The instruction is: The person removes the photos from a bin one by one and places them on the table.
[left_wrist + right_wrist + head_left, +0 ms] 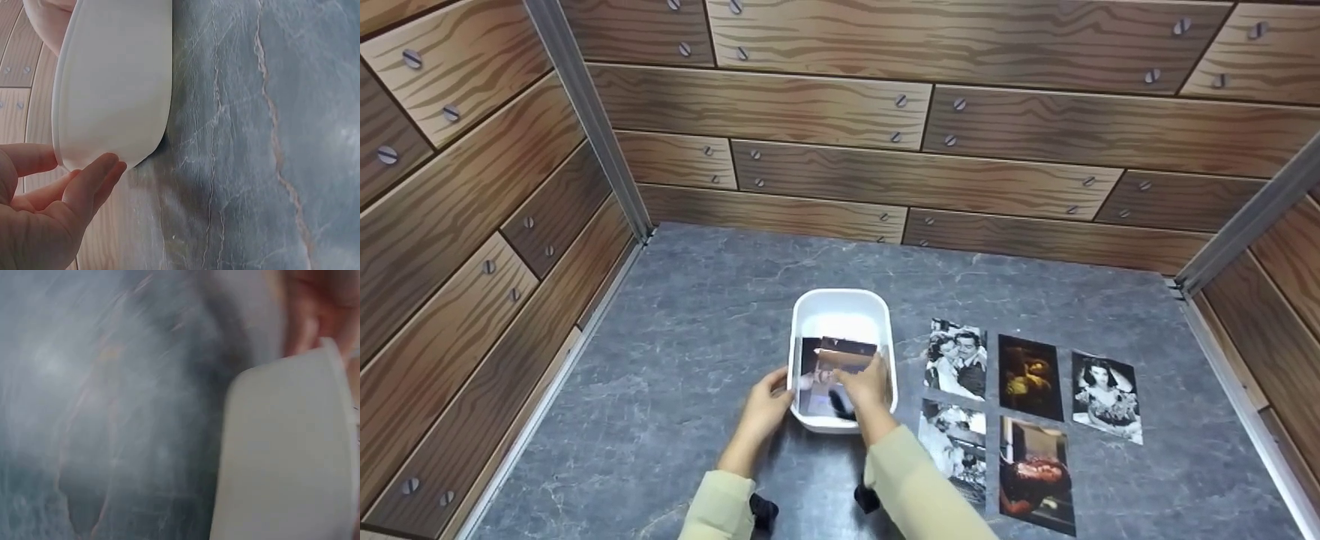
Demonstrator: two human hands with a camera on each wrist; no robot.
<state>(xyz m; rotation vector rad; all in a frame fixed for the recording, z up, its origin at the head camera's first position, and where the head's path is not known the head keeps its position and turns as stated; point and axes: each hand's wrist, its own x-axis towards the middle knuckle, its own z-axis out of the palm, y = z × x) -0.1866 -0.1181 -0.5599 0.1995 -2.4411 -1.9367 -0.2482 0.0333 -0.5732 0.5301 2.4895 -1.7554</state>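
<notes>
A white plastic tub (840,319) stands on the grey marbled surface with photo prints lying in its near half. My left hand (767,405) holds the tub's near left corner; in the left wrist view, thumb and fingers press against the tub's outer wall (118,73). My right hand (866,386) reaches over the rim and pinches a photo print (840,358), thumb across its face. A darker print (808,360) shows partly beneath it. The right wrist view is blurred, showing the tub wall (287,450) and part of a hand at the upper right.
Right of the tub lie several separate prints: a black-and-white couple (958,360), a dark golden picture (1030,376), a black-and-white portrait (1106,396), another black-and-white print (956,446) and a reddish one (1035,476). Wood-patterned walls (810,105) enclose the surface.
</notes>
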